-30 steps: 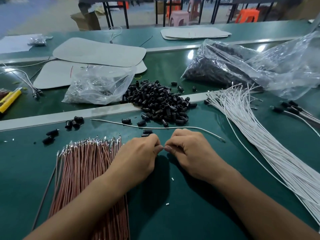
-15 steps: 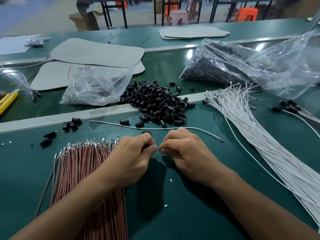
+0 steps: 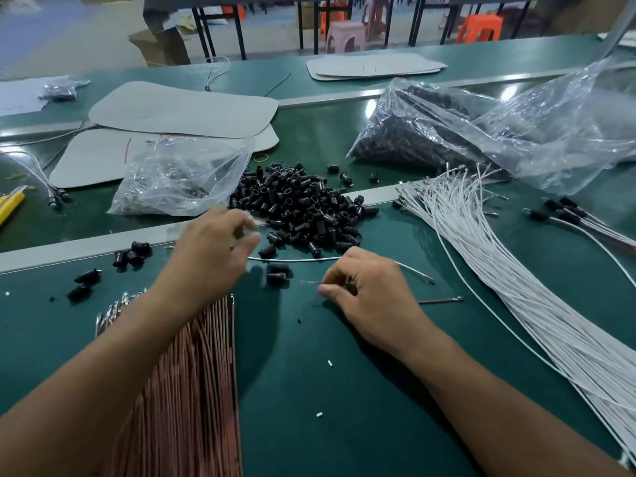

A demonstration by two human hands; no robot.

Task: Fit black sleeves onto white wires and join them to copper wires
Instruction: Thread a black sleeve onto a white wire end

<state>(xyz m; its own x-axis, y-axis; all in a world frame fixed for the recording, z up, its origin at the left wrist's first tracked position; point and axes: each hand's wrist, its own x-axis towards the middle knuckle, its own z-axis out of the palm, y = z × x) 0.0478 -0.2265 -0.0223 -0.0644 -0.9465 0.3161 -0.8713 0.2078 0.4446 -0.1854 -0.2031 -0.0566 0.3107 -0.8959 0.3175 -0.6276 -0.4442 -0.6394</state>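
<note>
My right hand (image 3: 368,294) pinches a thin copper wire; the wire's tip (image 3: 309,282) pokes out to the left and its terminal end (image 3: 447,300) shows to the right. My left hand (image 3: 213,249) hovers blurred beside the pile of black sleeves (image 3: 303,208), fingers loosely spread and holding nothing. A single white wire (image 3: 299,259) lies on the table between my hands and the pile. Two loose sleeves (image 3: 277,271) sit just below it. The copper wire bundle (image 3: 196,373) lies under my left forearm. The white wire bundle (image 3: 488,280) fans out on the right.
A clear bag of parts (image 3: 179,177) lies behind my left hand and a larger bag of sleeves (image 3: 464,132) at the back right. Grey pads (image 3: 182,108), a metal rail (image 3: 69,249), finished sleeved wires (image 3: 568,216), stray sleeves (image 3: 132,254) and a yellow tool (image 3: 10,208) surround the work spot.
My hands, pinched together over one wire before, have separated. The left hand has let go and moved up toward the sleeve pile; the right hand keeps the copper wire.
</note>
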